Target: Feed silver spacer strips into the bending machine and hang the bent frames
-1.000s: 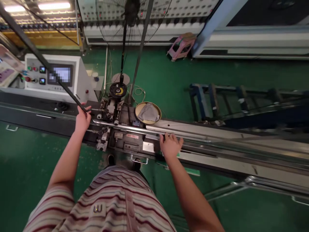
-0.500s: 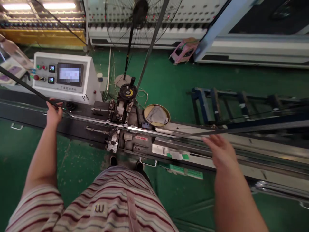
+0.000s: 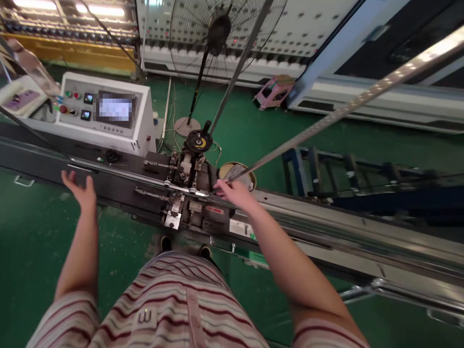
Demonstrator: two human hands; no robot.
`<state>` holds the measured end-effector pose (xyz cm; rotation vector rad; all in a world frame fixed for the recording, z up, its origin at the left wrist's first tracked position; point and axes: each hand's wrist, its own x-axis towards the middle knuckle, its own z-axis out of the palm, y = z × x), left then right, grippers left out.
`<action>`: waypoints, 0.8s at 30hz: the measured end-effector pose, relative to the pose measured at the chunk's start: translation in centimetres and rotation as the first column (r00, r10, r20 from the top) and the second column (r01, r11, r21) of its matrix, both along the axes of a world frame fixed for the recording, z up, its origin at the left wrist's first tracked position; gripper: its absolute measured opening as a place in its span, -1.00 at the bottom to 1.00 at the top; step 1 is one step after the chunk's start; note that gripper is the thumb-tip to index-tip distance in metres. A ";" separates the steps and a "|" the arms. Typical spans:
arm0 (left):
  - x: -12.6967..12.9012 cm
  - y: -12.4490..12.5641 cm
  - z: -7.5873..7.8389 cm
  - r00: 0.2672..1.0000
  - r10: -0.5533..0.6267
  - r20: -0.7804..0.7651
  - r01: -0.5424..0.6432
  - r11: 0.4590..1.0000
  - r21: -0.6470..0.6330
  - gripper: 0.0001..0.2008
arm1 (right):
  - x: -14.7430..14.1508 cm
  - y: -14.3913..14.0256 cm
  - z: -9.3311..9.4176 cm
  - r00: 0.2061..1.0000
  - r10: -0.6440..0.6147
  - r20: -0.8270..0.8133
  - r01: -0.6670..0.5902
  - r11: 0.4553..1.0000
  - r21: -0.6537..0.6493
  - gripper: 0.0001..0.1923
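A long thin metal spacer bar [image 3: 311, 126] slants down from the upper right to the middle of the bench-top machine [image 3: 186, 166]. At its lower end, just right of the rollers, the fingers of my right hand [image 3: 234, 193] are closed on it. A bright straight length of bar [image 3: 136, 179] lies along the machine's track, passing between the rollers. From its left end a dark strip [image 3: 36, 133] rises to the left edge. My left hand [image 3: 81, 191] is open over the bench's near edge, fingers spread, apart from the bar.
Behind the bench's left part stands a control box [image 3: 105, 113] with a screen and buttons. A black handwheel [image 3: 198, 141] tops the machine. A round tin [image 3: 226, 169] with a grey cloth sits behind my right hand. Beyond are a fan [image 3: 219, 34], a pink stool [image 3: 274, 92] and a blue rack [image 3: 300, 169].
My right hand has moved left to the machine and closed on the bar, whose right side now slants steeply upward. My left hand has let go of the dark strip and come nearer.
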<state>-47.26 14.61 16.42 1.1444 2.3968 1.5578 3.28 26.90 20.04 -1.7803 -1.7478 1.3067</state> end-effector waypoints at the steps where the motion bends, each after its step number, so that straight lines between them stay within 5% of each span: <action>1: 2.0 -1.6 -1.9 0.999 0.016 0.041 -0.017 1.000 0.020 -0.21 | -1.7 0.4 -0.2 1.000 0.009 0.027 -0.009 1.000 0.026 -0.61; 6: 8.1 -9.0 -9.9 0.963 0.117 0.244 -0.109 0.993 -0.046 -0.37 | -9.7 1.6 -0.4 0.987 0.118 0.111 -0.130 0.986 0.108 -0.68; 10: 7.6 -10.5 -11.5 0.962 0.121 0.244 -0.104 0.991 -0.080 -0.39 | -15.7 2.2 -0.6 0.980 0.182 0.080 -0.191 0.974 0.122 -0.66; 14: 6.1 -6.6 -9.1 0.945 -0.011 0.328 0.021 0.999 -0.027 -0.38 | -20.7 2.5 -1.2 0.985 0.170 -0.026 -0.165 0.978 0.124 -0.65; 17: 5.8 -1.7 -6.3 0.828 -0.034 0.560 0.006 0.999 0.053 -0.29 | -22.2 2.4 -0.4 0.983 0.111 -0.145 -0.101 0.992 0.074 -0.65; 21: 7.2 3.6 -2.3 0.698 -0.065 0.713 0.027 0.998 0.065 -0.33 | -19.4 2.1 3.1 0.931 0.022 -0.365 -0.031 0.999 -0.018 -0.71; 24: 11.1 5.5 0.8 0.626 -0.272 0.731 0.167 0.962 0.215 -0.33 | -14.7 1.6 5.6 0.884 -0.034 -0.466 -0.002 0.997 -0.077 -0.74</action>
